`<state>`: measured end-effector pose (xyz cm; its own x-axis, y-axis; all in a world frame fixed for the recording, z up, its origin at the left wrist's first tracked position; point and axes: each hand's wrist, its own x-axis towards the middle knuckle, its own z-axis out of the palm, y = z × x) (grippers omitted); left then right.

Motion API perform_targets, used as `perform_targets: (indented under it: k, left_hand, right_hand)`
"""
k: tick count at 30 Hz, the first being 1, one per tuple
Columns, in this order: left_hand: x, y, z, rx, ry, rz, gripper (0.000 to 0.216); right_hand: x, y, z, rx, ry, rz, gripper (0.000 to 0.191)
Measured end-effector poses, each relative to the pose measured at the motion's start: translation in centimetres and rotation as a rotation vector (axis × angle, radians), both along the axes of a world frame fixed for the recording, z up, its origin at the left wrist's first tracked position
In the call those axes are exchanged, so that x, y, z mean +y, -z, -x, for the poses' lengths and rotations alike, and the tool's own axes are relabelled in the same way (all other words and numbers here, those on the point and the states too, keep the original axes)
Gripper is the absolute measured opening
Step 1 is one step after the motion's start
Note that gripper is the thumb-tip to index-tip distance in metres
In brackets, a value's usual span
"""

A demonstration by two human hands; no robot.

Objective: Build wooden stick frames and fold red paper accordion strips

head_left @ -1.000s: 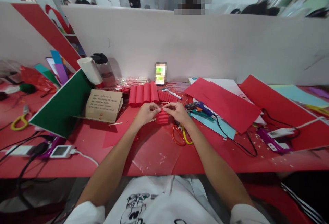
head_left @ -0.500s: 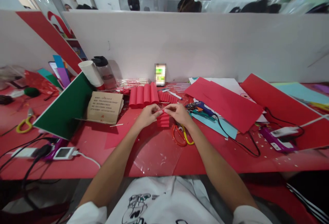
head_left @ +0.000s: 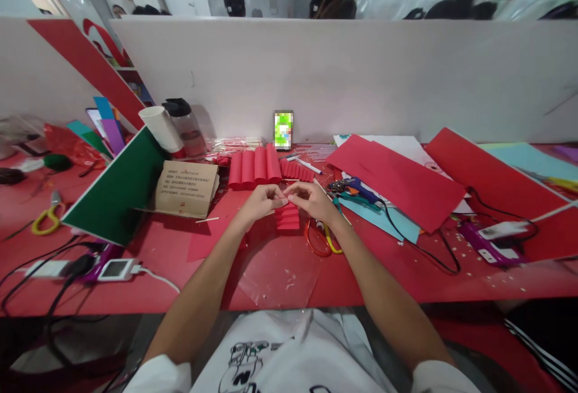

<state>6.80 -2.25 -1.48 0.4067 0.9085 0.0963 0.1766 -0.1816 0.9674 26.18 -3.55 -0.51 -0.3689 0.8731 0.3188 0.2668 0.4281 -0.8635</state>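
Note:
A small strip of red pleated paper (head_left: 287, 218) hangs down between my hands at the middle of the table. My left hand (head_left: 265, 199) pinches its upper left edge, thumb against fingers. From the other side my right hand (head_left: 311, 199) grips the upper right edge. My fingertips nearly meet and partly hide the top fold. Just behind my hands stand wide rolled red paper folds (head_left: 254, 166), with a narrower red pleated piece (head_left: 297, 170) to their right. Scissors with red and yellow handles (head_left: 318, 239) lie under my right wrist.
A lit phone (head_left: 283, 130) leans on the white partition (head_left: 343, 80). On the left are a brown cardboard box (head_left: 185, 188), a green board (head_left: 117, 191) and a bottle (head_left: 184, 125). Red sheets (head_left: 397, 179), a blue corded tool (head_left: 361, 188) and a purple power strip (head_left: 487, 242) lie right.
My fingers have shifted slightly at the top of the pleated paper, which stays between them. The view has moved a little. The phone's screen looks different.

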Motion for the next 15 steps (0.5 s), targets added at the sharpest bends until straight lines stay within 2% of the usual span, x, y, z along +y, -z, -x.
perform_targets:
  k: [4,7,12,15]
  left_hand:
    - [-0.3,-0.5,-0.2,0.048,-0.01,-0.077,0.026]
    - [-0.6,-0.7,-0.3,0.102,-0.022,-0.122,0.019]
    - [-1.0,-0.7,-0.5,0.156,-0.022,-0.163,0.015]
    - [-0.9,-0.5,-0.6,0.172,-0.021,-0.17,0.016]
  right_hand:
    - [0.5,-0.4,-0.5,-0.093,-0.001,0.002,0.019]
    - [2.7,-1.4,-1.4,-0.31,0.074,-0.069,0.02]
    - [10.2,-2.3,-2.0,-0.66,0.244,-0.266,0.028]
    - [14.7,-1.6,-1.4,-0.799,0.219,-0.319,0.028]
